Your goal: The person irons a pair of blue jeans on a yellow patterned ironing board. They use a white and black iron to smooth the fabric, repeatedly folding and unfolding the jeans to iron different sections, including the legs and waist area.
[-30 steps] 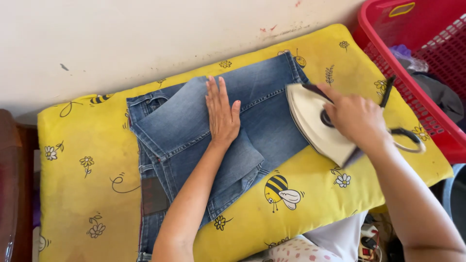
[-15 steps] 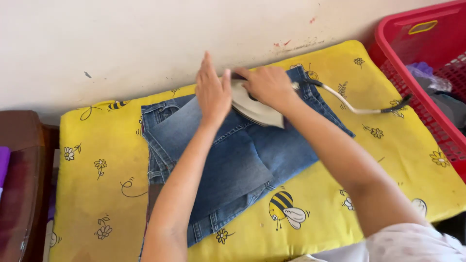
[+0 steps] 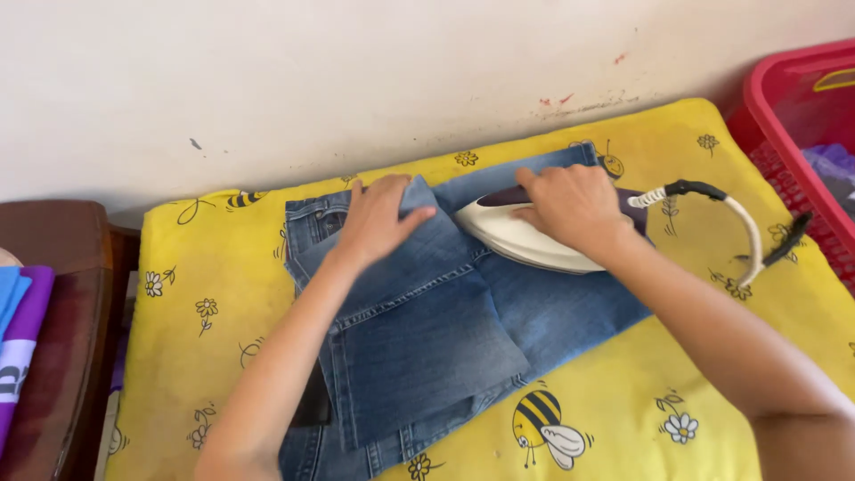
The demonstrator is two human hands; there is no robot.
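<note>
Folded blue denim jeans (image 3: 427, 330) lie on a yellow padded cover (image 3: 677, 356) printed with bees and flowers. My left hand (image 3: 378, 218) presses flat on the jeans near their upper edge, fingers spread. My right hand (image 3: 570, 207) grips the handle of a white electric iron (image 3: 521, 240) resting on the denim, its tip pointing left toward my left hand. The iron's white and black cord (image 3: 744, 227) loops off to the right.
A red plastic laundry basket (image 3: 775, 116) with clothes stands at the right. A dark wooden surface (image 3: 62, 294) with folded purple and blue cloth (image 3: 18, 330) is at the left. A pale wall (image 3: 356, 80) runs behind the pad.
The iron has slid from the right side of the jeans up to the upper middle, then slightly right. My left hand stayed pressing the denim, shifting toward the top edge.
</note>
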